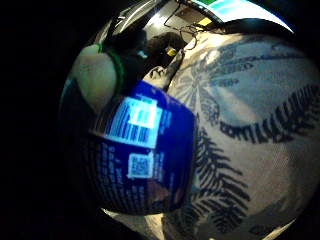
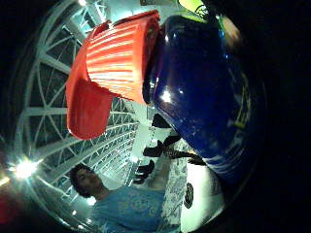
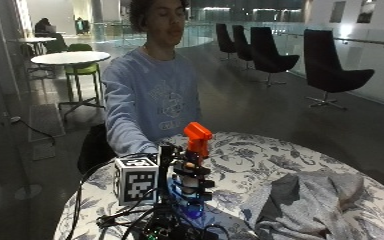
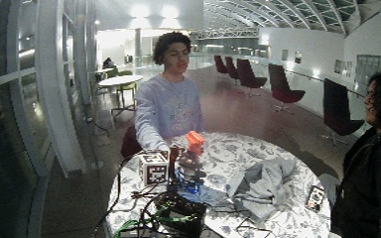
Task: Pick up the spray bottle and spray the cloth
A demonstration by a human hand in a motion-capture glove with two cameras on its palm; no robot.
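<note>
While we watched over the patterned table (image 3: 258,155): right hand (image 3: 191,182) gripping spray bottle (image 3: 193,165), cloth (image 3: 312,200) nearby.

table (image 3: 258,150), floral tablecloth | phone (image 4: 314,197) at table edge | black chairs (image 3: 326,65) behind

Dark chairs (image 3: 328,67) line a dim, glass-walled hall.

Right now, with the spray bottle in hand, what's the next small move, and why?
Probably turn the spray bottle so its orange nozzle faces the grey cloth, then carry it closer. The gloved right hand grips the bottle upright above the patterned table, while the cloth lies crumpled off to one side, apart from the bottle, so spraying from here would likely miss it.
</note>
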